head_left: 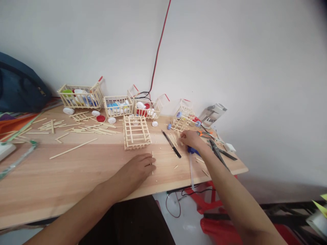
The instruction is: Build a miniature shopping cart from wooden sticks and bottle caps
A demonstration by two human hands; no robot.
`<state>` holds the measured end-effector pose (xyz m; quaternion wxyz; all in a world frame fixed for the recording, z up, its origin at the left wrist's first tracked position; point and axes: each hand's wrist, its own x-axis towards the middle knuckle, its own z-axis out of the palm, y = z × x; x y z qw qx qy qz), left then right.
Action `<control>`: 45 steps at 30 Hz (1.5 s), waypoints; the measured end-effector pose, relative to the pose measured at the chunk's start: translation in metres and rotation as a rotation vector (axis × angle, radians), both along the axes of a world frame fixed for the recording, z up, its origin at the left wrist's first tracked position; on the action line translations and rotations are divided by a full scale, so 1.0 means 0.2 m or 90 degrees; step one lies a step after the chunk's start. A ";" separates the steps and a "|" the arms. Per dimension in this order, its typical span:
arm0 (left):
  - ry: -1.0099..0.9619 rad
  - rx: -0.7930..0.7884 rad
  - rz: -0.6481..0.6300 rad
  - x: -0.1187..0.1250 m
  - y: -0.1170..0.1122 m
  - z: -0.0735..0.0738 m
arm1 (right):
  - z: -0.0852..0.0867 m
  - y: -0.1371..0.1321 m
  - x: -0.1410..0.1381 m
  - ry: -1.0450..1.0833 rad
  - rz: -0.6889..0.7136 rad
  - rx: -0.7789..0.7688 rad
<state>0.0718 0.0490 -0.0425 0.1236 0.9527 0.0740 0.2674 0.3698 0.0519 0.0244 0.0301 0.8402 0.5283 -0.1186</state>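
My left hand (139,166) rests low over the table, its fingers closed on a short thin wooden stick (152,154) that points away from me. Just beyond it sits a basket-like frame (136,132) built of wooden sticks. My right hand (191,139) is farther to the right, fingers curled together at the edge of a small group of short sticks (172,140); what lies between its fingertips is hidden. Partly under the right wrist is a blue tool (192,150), its shape mostly covered. Between the hands lies a black pen (171,144).
Several small stick-built carts (118,106) with bottle-cap wheels stand along the wall, some filled with caps. Loose sticks (99,130) are scattered at left. Pliers (217,151), a carton (213,115) and a white block (230,147) sit near the right edge. Red stools (217,228) are below.
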 end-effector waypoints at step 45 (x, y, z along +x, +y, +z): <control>-0.015 0.031 0.016 0.02 0.01 -0.09 | 0.17 0.06 0.12 0.040 0.021 0.733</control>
